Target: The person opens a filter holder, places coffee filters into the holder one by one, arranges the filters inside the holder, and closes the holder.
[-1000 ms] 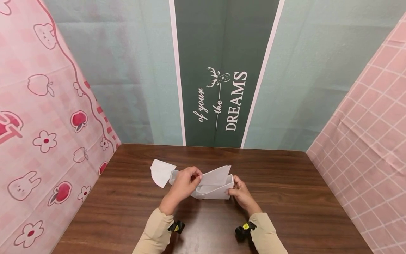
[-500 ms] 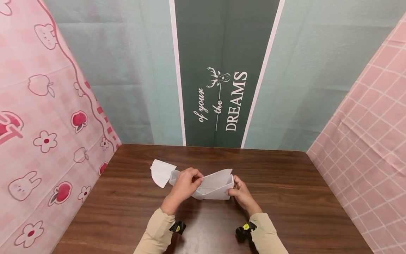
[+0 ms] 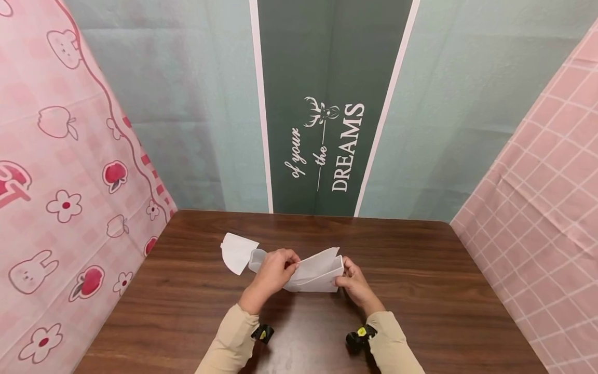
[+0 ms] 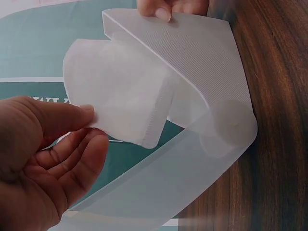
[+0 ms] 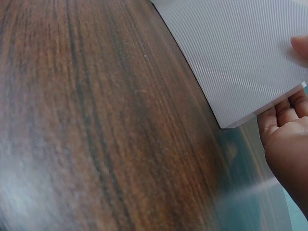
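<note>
My left hand [image 3: 274,269] pinches a white paper coffee filter [image 4: 115,84] between thumb and fingers; its crimped seam shows in the left wrist view. The filter stands slanted at the mouth of a white ribbed plastic box [image 3: 320,283], partly inside it. A translucent lid [image 4: 163,175] swings out from the box's rounded end, hinged there, and passes behind my left hand. My right hand [image 3: 355,283] grips the box's right end, thumb on the near face and fingers round the far edge. Another fan-shaped coffee filter [image 3: 237,253] lies flat at the left, close to the lid.
The box rests on a dark wood-grain table [image 3: 420,296]. A green and teal cloth [image 3: 317,67] hangs behind the table's back edge. Pink patterned cloths stand at the left [image 3: 89,208] and right [image 3: 528,208].
The held filter has dropped a little and leans lower at the box mouth. My left hand has shifted slightly to the right. My right hand and the box hold nearly still.
</note>
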`<state>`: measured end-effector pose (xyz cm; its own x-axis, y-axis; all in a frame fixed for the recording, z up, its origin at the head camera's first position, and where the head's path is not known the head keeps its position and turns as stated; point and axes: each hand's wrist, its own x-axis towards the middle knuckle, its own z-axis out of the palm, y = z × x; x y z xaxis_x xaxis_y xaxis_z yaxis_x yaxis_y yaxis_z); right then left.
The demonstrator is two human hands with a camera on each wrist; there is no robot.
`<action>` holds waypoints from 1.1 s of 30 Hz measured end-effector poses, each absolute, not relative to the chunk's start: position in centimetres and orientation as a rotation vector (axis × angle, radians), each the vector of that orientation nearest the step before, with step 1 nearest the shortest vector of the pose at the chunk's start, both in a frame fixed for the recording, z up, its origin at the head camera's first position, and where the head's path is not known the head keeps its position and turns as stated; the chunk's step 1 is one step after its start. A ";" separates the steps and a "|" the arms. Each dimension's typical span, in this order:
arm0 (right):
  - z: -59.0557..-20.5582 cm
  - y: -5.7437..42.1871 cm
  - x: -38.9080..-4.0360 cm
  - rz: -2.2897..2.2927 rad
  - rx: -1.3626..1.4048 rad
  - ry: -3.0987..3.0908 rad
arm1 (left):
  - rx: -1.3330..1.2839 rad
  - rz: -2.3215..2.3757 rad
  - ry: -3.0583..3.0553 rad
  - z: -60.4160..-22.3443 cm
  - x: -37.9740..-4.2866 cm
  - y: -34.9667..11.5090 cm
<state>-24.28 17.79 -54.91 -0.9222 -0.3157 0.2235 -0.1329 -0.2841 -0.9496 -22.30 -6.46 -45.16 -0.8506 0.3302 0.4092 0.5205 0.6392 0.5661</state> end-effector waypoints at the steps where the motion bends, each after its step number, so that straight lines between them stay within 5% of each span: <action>1: -54.9 17.8 -24.3 -2.360 -0.571 1.802 | -0.686 -1.018 -2.595 -45.2 -22.3 -6.4; 33: -54.6 17.7 -24.3 -2.330 -0.521 1.835 | -0.658 -0.980 -2.582 -46.2 -23.1 -5.3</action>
<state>-24.25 17.70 -54.59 -0.9320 -0.3105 0.1871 -0.1092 -0.2517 -0.9616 -23.05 -5.26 -46.19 -0.8497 0.3090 0.4272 0.5146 0.6623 0.5445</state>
